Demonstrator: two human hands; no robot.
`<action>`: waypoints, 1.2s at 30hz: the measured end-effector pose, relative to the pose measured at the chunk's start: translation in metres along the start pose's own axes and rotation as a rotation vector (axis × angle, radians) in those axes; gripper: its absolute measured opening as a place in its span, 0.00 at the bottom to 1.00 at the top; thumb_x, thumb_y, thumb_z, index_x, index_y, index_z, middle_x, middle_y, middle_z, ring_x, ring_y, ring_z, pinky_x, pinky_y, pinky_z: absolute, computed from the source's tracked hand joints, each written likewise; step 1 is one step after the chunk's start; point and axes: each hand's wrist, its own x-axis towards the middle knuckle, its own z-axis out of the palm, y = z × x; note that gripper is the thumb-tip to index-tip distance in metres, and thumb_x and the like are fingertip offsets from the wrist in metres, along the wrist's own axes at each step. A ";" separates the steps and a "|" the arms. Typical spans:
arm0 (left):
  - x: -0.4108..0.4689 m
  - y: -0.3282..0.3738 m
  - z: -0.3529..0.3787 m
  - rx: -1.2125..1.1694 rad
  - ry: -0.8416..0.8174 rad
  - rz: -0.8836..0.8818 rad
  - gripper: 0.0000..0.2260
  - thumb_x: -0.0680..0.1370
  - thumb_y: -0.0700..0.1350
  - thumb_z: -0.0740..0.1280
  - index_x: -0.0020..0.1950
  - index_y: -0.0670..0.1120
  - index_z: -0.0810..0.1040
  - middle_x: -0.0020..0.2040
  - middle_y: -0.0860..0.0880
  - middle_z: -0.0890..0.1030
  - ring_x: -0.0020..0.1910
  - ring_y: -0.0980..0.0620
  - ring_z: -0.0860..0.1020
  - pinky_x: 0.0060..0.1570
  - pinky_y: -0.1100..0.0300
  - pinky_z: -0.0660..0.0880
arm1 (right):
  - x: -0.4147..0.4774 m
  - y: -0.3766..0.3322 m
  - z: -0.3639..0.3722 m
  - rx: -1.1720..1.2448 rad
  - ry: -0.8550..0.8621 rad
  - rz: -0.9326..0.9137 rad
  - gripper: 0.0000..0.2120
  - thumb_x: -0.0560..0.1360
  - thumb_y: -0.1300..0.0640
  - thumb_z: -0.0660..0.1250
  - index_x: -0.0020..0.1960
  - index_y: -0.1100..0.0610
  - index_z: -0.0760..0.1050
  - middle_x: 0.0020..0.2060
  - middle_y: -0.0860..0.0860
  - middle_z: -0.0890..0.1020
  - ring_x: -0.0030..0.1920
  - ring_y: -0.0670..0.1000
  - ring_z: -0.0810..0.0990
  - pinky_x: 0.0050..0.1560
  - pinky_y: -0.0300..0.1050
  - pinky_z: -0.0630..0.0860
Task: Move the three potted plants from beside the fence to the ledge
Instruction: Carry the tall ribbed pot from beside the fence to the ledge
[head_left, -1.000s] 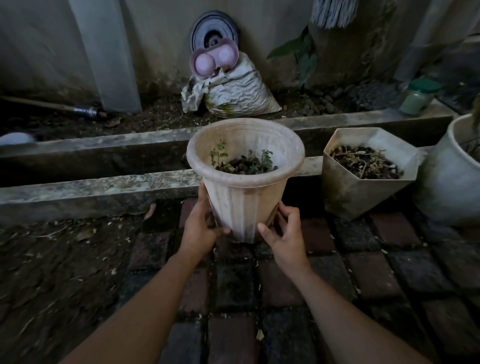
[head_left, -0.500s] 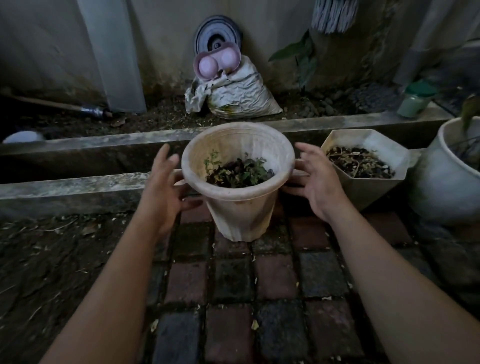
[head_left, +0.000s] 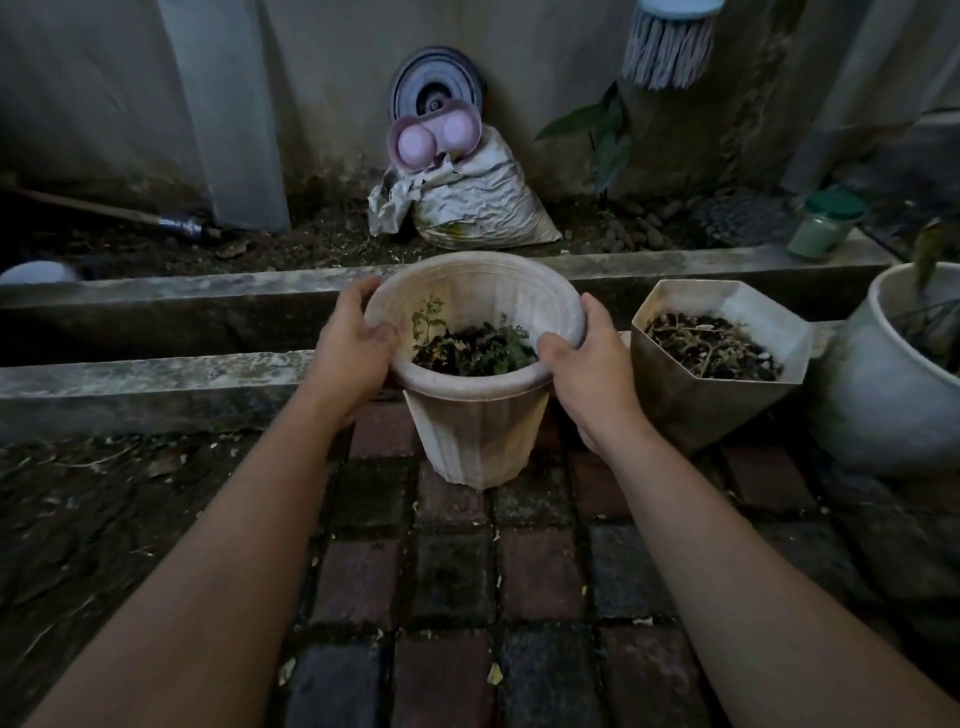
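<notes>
A round cream fluted pot (head_left: 480, 436) with a small green plant stands on the brick paving just in front of the concrete ledge (head_left: 156, 371). My left hand (head_left: 353, 348) grips its rim on the left side and my right hand (head_left: 587, 364) grips the rim on the right, thumbs inside. To the right stands a hexagonal pale pot (head_left: 727, 410) holding dry soil and twigs. At the far right edge is a large white round pot (head_left: 883, 405), partly cut off.
Beyond the ledge runs a dark gutter, then a second concrete kerb (head_left: 675, 260) and a soil strip. There a crumpled sack (head_left: 478, 202) leans on the wall with pink cups on top. A green-lidded jar (head_left: 826, 223) sits at the right. A mop head (head_left: 670, 47) hangs above.
My hands left the pot's base, opened on either side of it, and now close on its rim. The pot has stayed on the bricks.
</notes>
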 end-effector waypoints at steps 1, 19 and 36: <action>0.004 0.002 0.000 -0.004 -0.005 0.013 0.24 0.83 0.37 0.62 0.76 0.57 0.67 0.66 0.49 0.77 0.60 0.48 0.81 0.55 0.47 0.84 | 0.000 0.000 0.002 0.002 0.017 -0.002 0.33 0.79 0.58 0.68 0.81 0.54 0.59 0.71 0.52 0.74 0.69 0.51 0.73 0.67 0.48 0.75; 0.018 -0.019 -0.009 -0.011 -0.063 0.074 0.18 0.86 0.44 0.56 0.76 0.56 0.68 0.66 0.50 0.75 0.65 0.48 0.77 0.59 0.52 0.79 | -0.021 -0.001 0.024 -0.088 0.128 -0.130 0.28 0.79 0.56 0.69 0.75 0.62 0.62 0.60 0.53 0.75 0.56 0.51 0.77 0.50 0.44 0.77; -0.053 -0.016 -0.001 0.386 -0.078 0.203 0.26 0.79 0.68 0.48 0.74 0.60 0.63 0.80 0.45 0.53 0.82 0.42 0.51 0.78 0.28 0.48 | -0.018 0.020 0.002 -0.603 -0.178 -0.647 0.23 0.84 0.41 0.50 0.54 0.53 0.78 0.57 0.48 0.80 0.69 0.58 0.74 0.77 0.63 0.54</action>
